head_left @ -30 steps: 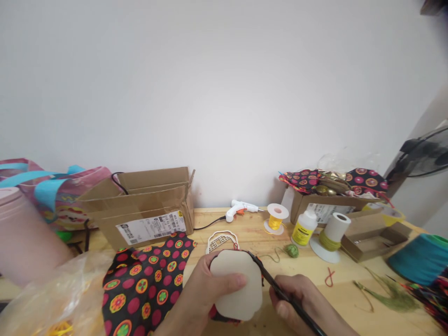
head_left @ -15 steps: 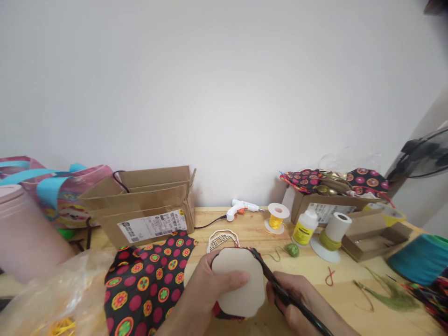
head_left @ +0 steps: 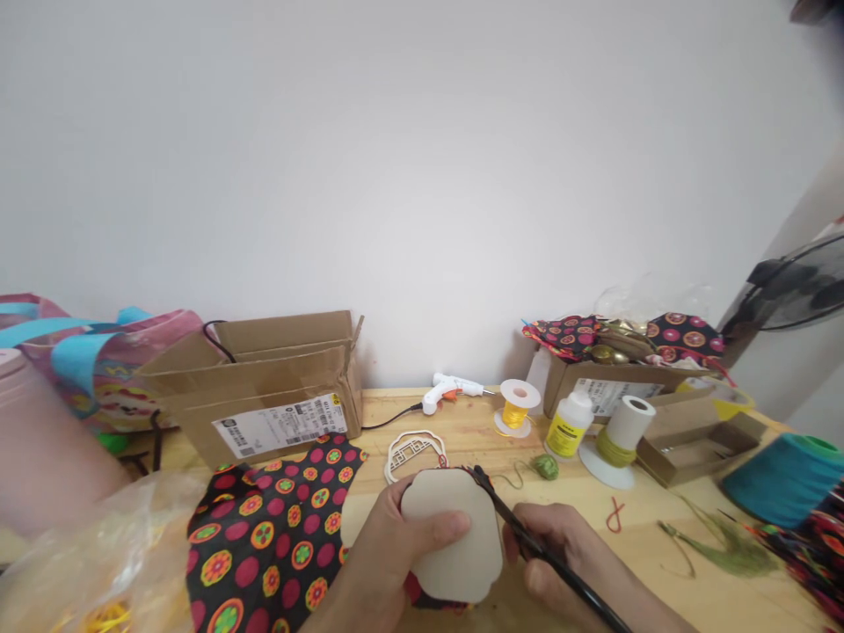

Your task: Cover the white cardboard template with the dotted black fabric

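My left hand (head_left: 412, 545) grips a pale, scalloped flat board (head_left: 454, 554), thumb across its face. Dark patterned fabric and a bit of red cord show at the board's edge; what lies behind it is hidden. In my right hand (head_left: 554, 545) is a long, slim black tool (head_left: 520, 532), whose exact kind I cannot make out. Its tip meets the board's upper right edge. Just beyond the board lies a cream lattice-cut frame (head_left: 414, 453). To the left, black fabric with bright flower prints (head_left: 277, 527) spreads over the table.
A cardboard box (head_left: 264, 387) stands back left, beside a pink bag (head_left: 132, 352). Along the back are a white glue gun (head_left: 448, 389), a yellow cord spool (head_left: 518, 407) and a glue bottle (head_left: 568, 426). Further right are a green thread spool (head_left: 614, 448) and a teal thread cone (head_left: 784, 479).
The view has shifted slightly, so the background things sit a little further left. Both hands keep their holds, and the black tool's tip stays at the board's upper right edge.
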